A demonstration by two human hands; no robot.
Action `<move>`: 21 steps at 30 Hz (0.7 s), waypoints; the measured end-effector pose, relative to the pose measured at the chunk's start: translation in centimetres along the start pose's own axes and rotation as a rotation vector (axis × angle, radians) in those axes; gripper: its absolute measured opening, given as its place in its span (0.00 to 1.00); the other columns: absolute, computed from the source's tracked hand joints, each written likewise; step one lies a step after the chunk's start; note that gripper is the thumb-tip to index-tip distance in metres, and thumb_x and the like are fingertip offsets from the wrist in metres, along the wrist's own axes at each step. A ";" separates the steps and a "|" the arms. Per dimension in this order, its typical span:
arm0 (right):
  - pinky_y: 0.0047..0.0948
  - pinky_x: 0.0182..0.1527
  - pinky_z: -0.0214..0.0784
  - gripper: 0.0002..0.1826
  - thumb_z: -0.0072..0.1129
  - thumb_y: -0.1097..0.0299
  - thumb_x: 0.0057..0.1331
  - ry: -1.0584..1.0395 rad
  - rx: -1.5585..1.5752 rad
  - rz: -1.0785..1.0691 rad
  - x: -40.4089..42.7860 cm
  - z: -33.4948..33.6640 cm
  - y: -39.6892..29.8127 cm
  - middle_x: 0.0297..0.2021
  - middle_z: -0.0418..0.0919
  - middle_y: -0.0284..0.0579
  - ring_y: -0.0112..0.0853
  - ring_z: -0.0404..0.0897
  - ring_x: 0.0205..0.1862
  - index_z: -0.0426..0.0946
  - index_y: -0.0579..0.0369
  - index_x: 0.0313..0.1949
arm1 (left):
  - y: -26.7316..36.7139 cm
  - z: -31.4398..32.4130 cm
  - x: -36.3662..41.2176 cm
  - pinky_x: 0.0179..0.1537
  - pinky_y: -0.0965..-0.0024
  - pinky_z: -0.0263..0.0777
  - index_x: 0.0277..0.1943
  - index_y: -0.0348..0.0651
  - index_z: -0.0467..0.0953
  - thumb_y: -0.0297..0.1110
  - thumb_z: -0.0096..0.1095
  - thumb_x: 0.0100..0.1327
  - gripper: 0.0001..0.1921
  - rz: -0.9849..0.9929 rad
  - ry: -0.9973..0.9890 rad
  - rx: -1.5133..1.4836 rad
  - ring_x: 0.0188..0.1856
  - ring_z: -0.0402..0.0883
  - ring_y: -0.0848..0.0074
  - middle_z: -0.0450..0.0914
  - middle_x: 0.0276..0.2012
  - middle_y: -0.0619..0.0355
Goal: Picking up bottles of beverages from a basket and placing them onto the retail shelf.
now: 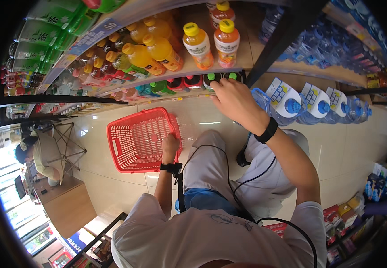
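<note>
My left hand (170, 144) is closed on the near right rim of a red plastic shopping basket (121, 160). The basket is on the tiled floor, with its perforated bottom in view. My right hand (228, 100) reaches forward in front of the lowest shelf, fingers loosely bent and nothing visible between thumb and forefinger. Closest to it are dark bottles with green caps (210, 80), partly covered by the hand. On the shelf above stand yellow-capped Tropicana juice bottles (198, 47) and orange drink bottles (163, 52).
Large water jugs (285, 104) line the floor at right, beyond a black shelf post (270, 43). Green tea bottles (46, 37) fill an upper left shelf. A person (44, 154) sits by a wooden counter (67, 207) at left. A black cable (228, 167) crosses my legs.
</note>
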State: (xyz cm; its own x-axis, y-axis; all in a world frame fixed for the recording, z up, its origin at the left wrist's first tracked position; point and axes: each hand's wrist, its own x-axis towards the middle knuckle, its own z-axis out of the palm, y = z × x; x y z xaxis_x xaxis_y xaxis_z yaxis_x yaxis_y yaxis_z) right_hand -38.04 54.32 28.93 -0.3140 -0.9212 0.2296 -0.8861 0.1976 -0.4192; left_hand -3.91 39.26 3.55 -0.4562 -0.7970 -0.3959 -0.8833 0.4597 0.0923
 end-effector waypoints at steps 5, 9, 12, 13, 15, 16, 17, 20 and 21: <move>0.44 0.40 0.78 0.10 0.62 0.70 0.60 -0.006 -0.110 0.004 -3.7 0.1 -0.2 0.32 0.82 0.53 0.48 0.84 0.37 0.80 0.61 0.39 | -0.7 1.7 -0.6 0.42 0.45 0.80 0.40 0.31 0.81 0.43 0.66 0.62 0.19 0.060 0.177 -0.051 0.39 0.86 0.42 0.85 0.35 0.33; 0.48 0.40 0.78 0.10 0.62 0.68 0.62 0.086 -0.099 -0.003 -6.7 -1.5 -2.1 0.31 0.84 0.56 0.51 0.85 0.36 0.80 0.61 0.39 | 0.1 3.0 -1.8 0.41 0.45 0.80 0.40 0.31 0.79 0.43 0.60 0.67 0.18 0.082 0.302 -0.114 0.38 0.86 0.42 0.84 0.34 0.33; 0.50 0.41 0.78 0.12 0.63 0.65 0.63 -0.017 -0.028 0.069 -7.7 -2.8 -3.8 0.32 0.84 0.57 0.53 0.85 0.39 0.80 0.61 0.40 | 1.3 3.5 -2.3 0.39 0.46 0.80 0.39 0.31 0.79 0.45 0.58 0.70 0.20 0.072 0.369 -0.187 0.36 0.86 0.43 0.84 0.31 0.33; 0.51 0.42 0.77 0.12 0.63 0.64 0.63 -0.032 0.006 0.071 -7.9 -3.0 -4.2 0.32 0.84 0.57 0.54 0.85 0.39 0.80 0.61 0.40 | 1.7 3.8 -2.7 0.39 0.46 0.80 0.38 0.31 0.79 0.46 0.59 0.70 0.20 0.068 0.354 -0.195 0.36 0.86 0.43 0.84 0.31 0.33; 0.52 0.42 0.77 0.14 0.63 0.62 0.63 -0.024 -0.071 0.066 -7.8 -3.4 -4.7 0.33 0.84 0.58 0.54 0.85 0.40 0.79 0.61 0.41 | 2.8 4.1 -2.7 0.40 0.46 0.80 0.38 0.31 0.78 0.47 0.59 0.70 0.21 0.069 0.347 -0.206 0.37 0.86 0.43 0.84 0.32 0.34; 0.53 0.42 0.77 0.14 0.63 0.62 0.63 -0.036 -0.124 0.098 -7.7 -3.7 -4.8 0.34 0.84 0.59 0.54 0.85 0.40 0.79 0.61 0.41 | 3.5 4.3 -2.8 0.41 0.45 0.81 0.39 0.31 0.78 0.46 0.61 0.69 0.20 0.075 0.340 -0.247 0.38 0.86 0.42 0.84 0.32 0.34; 0.53 0.43 0.77 0.14 0.63 0.62 0.64 0.009 -0.098 0.072 -7.7 -3.8 -5.0 0.34 0.84 0.59 0.55 0.84 0.41 0.79 0.60 0.41 | 4.1 4.7 -3.0 0.42 0.45 0.81 0.40 0.31 0.78 0.46 0.62 0.68 0.20 0.097 0.338 -0.256 0.38 0.86 0.42 0.84 0.32 0.34; 0.53 0.44 0.76 0.15 0.63 0.61 0.64 0.095 -0.046 0.106 -7.4 -4.4 -5.9 0.36 0.84 0.60 0.56 0.84 0.42 0.79 0.59 0.43 | 6.3 5.2 -3.6 0.43 0.46 0.81 0.44 0.30 0.77 0.43 0.65 0.66 0.19 0.169 0.313 -0.264 0.40 0.86 0.41 0.85 0.33 0.33; 0.53 0.45 0.76 0.15 0.62 0.61 0.65 0.124 -0.017 0.110 -7.6 -4.4 -6.4 0.36 0.84 0.60 0.56 0.84 0.42 0.79 0.59 0.43 | 7.1 5.5 -4.2 0.44 0.46 0.81 0.45 0.30 0.76 0.43 0.66 0.66 0.20 0.202 0.303 -0.263 0.40 0.86 0.41 0.85 0.33 0.33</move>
State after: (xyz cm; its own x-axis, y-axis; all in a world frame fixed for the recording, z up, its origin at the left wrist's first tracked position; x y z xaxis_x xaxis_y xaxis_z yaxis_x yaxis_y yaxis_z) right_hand -31.49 61.58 33.77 -0.4482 -0.8455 0.2903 -0.8494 0.3016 -0.4330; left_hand -7.70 48.00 0.83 -0.5990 -0.7982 -0.0642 -0.7528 0.5340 0.3848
